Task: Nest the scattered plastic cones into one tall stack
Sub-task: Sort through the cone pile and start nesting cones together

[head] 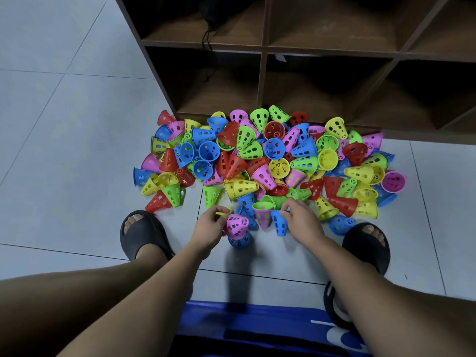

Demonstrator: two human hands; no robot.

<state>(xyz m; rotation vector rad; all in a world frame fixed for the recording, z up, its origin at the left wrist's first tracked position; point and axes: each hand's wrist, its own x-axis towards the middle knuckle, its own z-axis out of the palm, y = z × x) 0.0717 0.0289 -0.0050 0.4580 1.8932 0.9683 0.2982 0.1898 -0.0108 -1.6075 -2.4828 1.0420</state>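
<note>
Left hand is gripping a light-looking pink plastic cone, right hand is pinching a blue plastic cone by its rim.

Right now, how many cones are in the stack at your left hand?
2: a pink cone on top, held at its side by the left hand, and a blue cone directly beneath it. More could be nested inside, hidden from this view.
</note>
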